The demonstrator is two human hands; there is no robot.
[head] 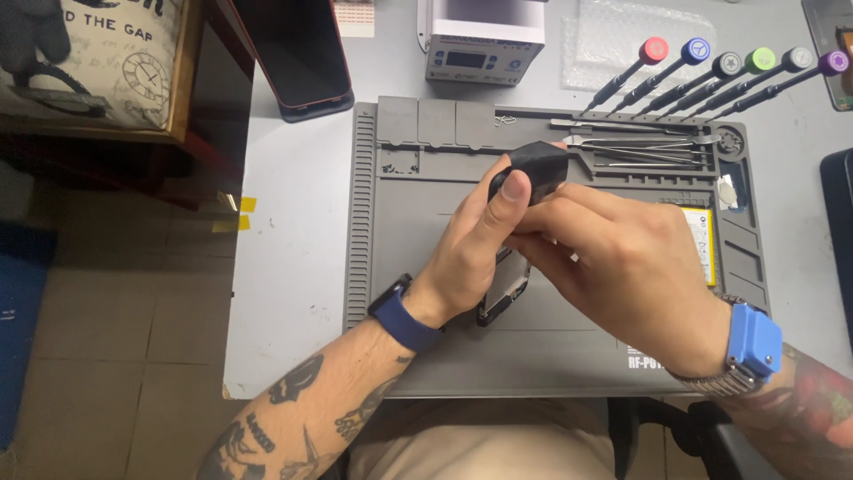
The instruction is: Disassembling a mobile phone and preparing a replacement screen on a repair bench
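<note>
Midway through teardown, looks like: opened phone at mat centre, flat battery already out at 3 o'clock. Left hand and right hand fingers clenched on a black angular piece above it. Tweezers parked in the 1 o'clock tray slots; reassembly not started.

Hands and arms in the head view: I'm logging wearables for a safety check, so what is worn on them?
The left hand has a dark blue band at its wrist; the right hand a metal-link bracelet with a bright blue block. No sleeves or gloves; both forearms carry dark tattoos.
</note>
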